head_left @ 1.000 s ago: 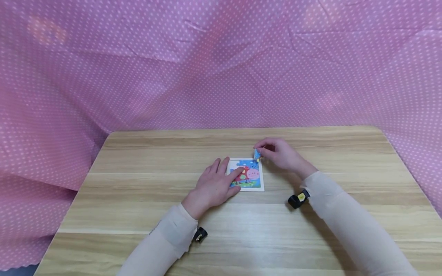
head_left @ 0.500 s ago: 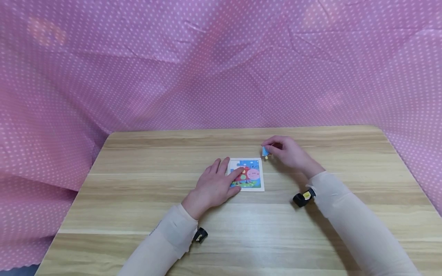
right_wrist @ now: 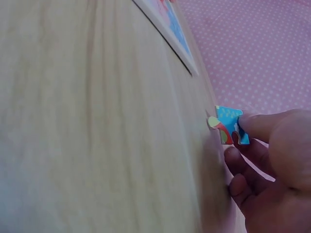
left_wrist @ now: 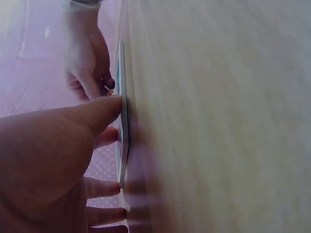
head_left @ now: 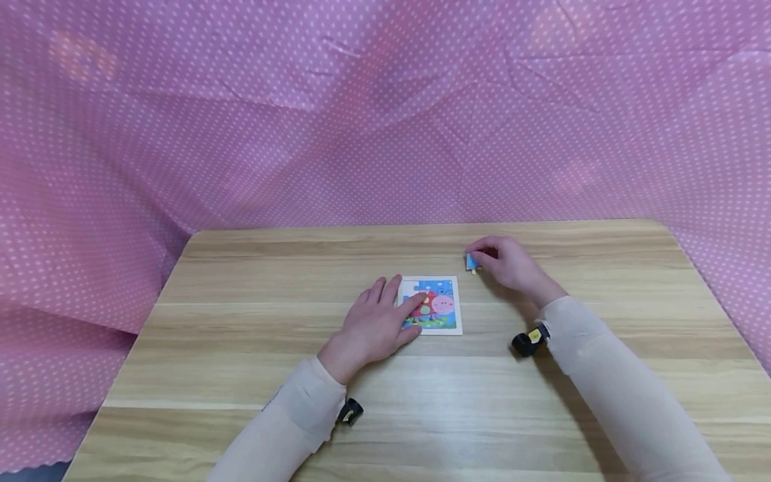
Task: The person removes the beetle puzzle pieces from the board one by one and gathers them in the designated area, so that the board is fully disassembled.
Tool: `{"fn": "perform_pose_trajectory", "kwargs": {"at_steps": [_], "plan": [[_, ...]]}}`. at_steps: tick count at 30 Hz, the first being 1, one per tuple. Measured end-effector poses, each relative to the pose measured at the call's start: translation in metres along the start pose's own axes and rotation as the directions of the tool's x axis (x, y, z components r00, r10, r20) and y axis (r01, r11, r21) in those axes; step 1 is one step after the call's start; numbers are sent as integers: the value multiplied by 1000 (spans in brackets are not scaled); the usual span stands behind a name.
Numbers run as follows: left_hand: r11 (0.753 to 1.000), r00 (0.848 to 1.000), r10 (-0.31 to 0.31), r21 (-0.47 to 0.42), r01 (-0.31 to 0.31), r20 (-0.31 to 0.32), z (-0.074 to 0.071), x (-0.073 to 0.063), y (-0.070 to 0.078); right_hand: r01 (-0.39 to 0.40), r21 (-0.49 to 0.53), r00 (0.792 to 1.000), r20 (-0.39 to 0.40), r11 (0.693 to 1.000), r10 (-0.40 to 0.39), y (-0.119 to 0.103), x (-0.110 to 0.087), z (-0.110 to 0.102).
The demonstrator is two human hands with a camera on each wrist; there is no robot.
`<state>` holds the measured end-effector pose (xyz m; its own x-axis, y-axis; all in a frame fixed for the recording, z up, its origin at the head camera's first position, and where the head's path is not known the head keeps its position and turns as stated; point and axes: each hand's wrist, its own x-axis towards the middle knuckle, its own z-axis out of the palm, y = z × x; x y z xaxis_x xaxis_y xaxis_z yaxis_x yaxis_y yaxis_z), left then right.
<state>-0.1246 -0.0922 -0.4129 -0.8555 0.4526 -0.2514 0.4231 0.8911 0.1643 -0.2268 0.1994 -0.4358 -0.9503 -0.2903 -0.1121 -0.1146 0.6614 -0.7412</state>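
Observation:
A small square jigsaw puzzle [head_left: 442, 323] in a white frame lies on the table, showing a pink pig in red on blue. White backing shows at its upper left, where a piece is out. My left hand [head_left: 370, 327] rests over its left side with fingers spread and straight, the thumb at the lower edge. Beyond the puzzle's upper right corner, my right hand [head_left: 508, 264] pinches a jigsaw piece [right_wrist: 229, 121] between thumb and index finger. That piece is light blue with red, green and a yellow knob, and is tilted up close over the table.
The wood-grain table [head_left: 241, 281] extends around both hands. A pink cloth with white dots [head_left: 385, 120] hangs along its back and sides. Each wrist wears a small black camera [head_left: 527, 343] on a strap.
My right hand has moved right and slightly away, carrying the jigsaw piece from the puzzle's upper right corner to beyond it. The left hand stays in place on the puzzle.

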Motion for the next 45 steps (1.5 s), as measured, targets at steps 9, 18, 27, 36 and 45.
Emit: {"fn": "perform_pose_trajectory", "kwargs": {"at_steps": [9, 18, 27, 36, 45], "plan": [[1000, 1000, 0, -5, 0, 0, 0, -1, 0, -30, -34, 999, -31, 999, 29, 3, 5, 4], [1000, 1000, -2, -13, 2, -2, 1, 0, 0, -13, -55, 999, -45, 998, 10, 4, 8, 7], [1000, 1000, -2, -18, 2, -3, 1, 0, 0, 5, -84, 999, -43, 996, -9, 4, 10, 7], [1000, 1000, -3, -13, 3, -2, 3, 1, -1, -3, -75, 1000, -22, 997, 1, 2, 10, 7], [1000, 1000, -5, -8, 5, -1, 2, 2, -2, 19, -58, 1000, -23, 998, -21, 2, 9, 6]]}}
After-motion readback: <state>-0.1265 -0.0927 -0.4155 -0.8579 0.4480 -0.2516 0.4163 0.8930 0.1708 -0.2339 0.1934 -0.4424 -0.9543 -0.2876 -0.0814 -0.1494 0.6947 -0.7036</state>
